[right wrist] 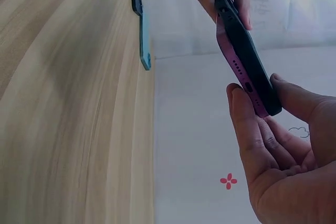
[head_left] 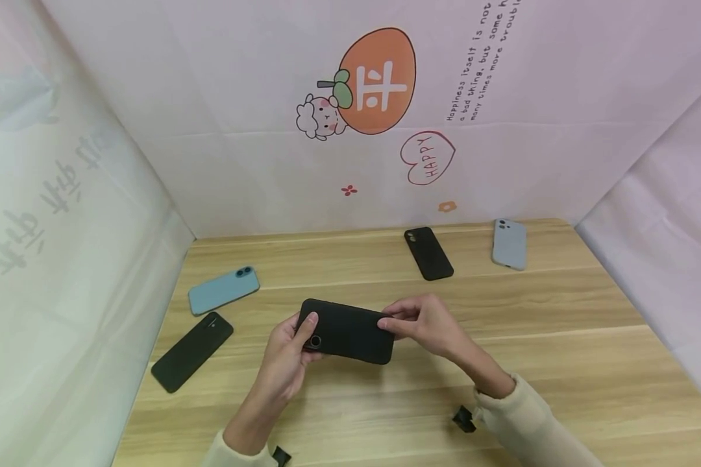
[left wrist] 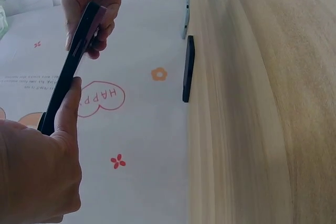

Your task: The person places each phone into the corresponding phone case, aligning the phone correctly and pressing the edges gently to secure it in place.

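Above the table's middle, my left hand (head_left: 283,360) grips the camera end of a black phone case (head_left: 350,332), thumb on its back beside the camera opening. My right hand (head_left: 425,323) pinches the opposite end between thumb and fingers. In the right wrist view, a purple phone (right wrist: 231,56) shows along the case's edge, with its port and speaker holes visible; part of it stands out from the case. The phone's screen side is hidden in the head view.
On the wooden table (head_left: 561,350) lie a light blue phone (head_left: 222,290) and a dark phone or case (head_left: 191,353) at left. A black one (head_left: 429,253) and a pale grey-blue one (head_left: 509,245) lie at the back right. White printed cloth (head_left: 239,181) walls the table.
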Motion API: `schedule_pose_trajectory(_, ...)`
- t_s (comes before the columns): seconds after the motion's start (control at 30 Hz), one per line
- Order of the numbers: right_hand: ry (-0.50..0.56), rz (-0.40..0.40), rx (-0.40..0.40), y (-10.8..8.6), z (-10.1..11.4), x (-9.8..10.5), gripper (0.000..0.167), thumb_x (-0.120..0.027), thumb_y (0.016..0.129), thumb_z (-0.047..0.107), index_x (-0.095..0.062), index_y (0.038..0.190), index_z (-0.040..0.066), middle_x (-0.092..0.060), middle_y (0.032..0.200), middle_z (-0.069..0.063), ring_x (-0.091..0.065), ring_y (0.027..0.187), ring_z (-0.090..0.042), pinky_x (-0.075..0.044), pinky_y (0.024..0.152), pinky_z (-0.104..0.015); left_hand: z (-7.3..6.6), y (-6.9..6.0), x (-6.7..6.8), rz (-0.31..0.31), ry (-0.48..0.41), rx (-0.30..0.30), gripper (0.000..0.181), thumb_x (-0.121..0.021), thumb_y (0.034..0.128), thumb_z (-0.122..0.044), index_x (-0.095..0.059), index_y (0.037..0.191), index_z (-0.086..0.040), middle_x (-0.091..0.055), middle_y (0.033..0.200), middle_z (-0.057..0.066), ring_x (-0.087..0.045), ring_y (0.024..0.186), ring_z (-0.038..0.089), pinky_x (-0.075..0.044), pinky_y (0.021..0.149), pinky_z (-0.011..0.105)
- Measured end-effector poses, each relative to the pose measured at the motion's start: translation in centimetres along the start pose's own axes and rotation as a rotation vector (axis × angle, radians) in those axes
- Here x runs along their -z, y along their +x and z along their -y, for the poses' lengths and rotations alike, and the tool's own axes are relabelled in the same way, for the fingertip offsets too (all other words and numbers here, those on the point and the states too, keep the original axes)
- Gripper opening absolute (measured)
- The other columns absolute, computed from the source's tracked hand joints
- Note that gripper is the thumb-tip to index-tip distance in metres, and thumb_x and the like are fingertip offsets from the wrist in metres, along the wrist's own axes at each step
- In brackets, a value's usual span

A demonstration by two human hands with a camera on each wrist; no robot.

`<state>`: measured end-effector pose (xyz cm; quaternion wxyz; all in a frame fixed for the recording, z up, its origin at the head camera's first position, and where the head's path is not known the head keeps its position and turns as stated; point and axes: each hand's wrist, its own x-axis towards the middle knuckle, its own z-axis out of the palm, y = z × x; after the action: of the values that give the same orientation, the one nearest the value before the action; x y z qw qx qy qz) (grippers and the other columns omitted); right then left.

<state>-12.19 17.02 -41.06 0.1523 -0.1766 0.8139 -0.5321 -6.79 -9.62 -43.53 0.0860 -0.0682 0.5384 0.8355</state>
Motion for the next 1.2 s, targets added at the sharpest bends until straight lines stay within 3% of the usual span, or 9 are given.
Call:
schedule_pose_trajectory(0.1, 0.02, -0.001, -0.025, 0.07, -0.1, -0.01, 0.03, -0.08, 0.097, 0.016, -0.077, 0.115, -0.007, -0.08, 0.097, -0.015, -0.079, 0.081, -0.022, -0.065, 0.077, -0.046, 0.03, -0.06, 0.08, 0.004, -0.016, -0.002, 0.04, -0.049, 0.114, -0.015, -0.052, 0.14, 0.014, -0.065, 0.127, 0.021, -0.073, 0.111, 0.027, -0.063, 0.089, 0.043)
schedule_pose_trajectory(0.33, 0.021, -0.008, -0.04, 0.04, -0.08, 0.04, 0.03, -0.079, 0.097, 0.017, -0.077, 0.115, -0.006, -0.081, 0.099, -0.016, -0.079, 0.081, -0.022, -0.065, 0.076, -0.035, 0.05, -0.23, 0.02, 0.003, -0.031, -0.001, 0.039, -0.049, 0.1141, -0.015, -0.051, 0.141, 0.014, -0.064, 0.127, 0.022, -0.073, 0.112, 0.027, -0.063, 0.089, 0.042)
schedule_pose_trajectory(0.53, 0.017, -0.01, -0.023, 0.02, -0.07, 0.07, 0.027, -0.078, 0.098, 0.015, -0.077, 0.114, -0.006, -0.08, 0.099, -0.016, -0.079, 0.08, -0.021, -0.065, 0.075, -0.033, 0.11, -0.25, 0.02, 0.008, -0.037, -0.006, 0.042, -0.051, 0.1136, -0.017, -0.05, 0.142, 0.014, -0.064, 0.128, 0.022, -0.073, 0.112, 0.027, -0.063, 0.089, 0.041)
schedule_pose_trajectory(0.87, 0.129, -0.01, -0.056, -0.02, -0.02, -0.13, 0.021, -0.078, 0.097, 0.009, -0.078, 0.108, -0.008, -0.08, 0.091, -0.016, -0.078, 0.072, -0.024, -0.066, 0.069, -0.04, 0.2, -0.49, -0.02, 0.034, -0.058, 0.0, 0.042, -0.048, 0.1144, -0.016, -0.048, 0.144, 0.014, -0.065, 0.128, 0.02, -0.073, 0.111, 0.026, -0.062, 0.091, 0.045)
schedule_pose_trajectory(1.2, 0.13, -0.039, -0.058, -0.2, 0.14, -0.01, 0.021, -0.079, 0.096, 0.01, -0.078, 0.107, -0.008, -0.08, 0.088, -0.013, -0.077, 0.07, -0.022, -0.066, 0.07, -0.04, 0.02, -0.55, -0.43, 0.029, -0.058, -0.011, 0.041, -0.048, 0.1142, -0.015, -0.049, 0.143, 0.014, -0.066, 0.125, 0.019, -0.074, 0.11, 0.025, -0.063, 0.089, 0.044)
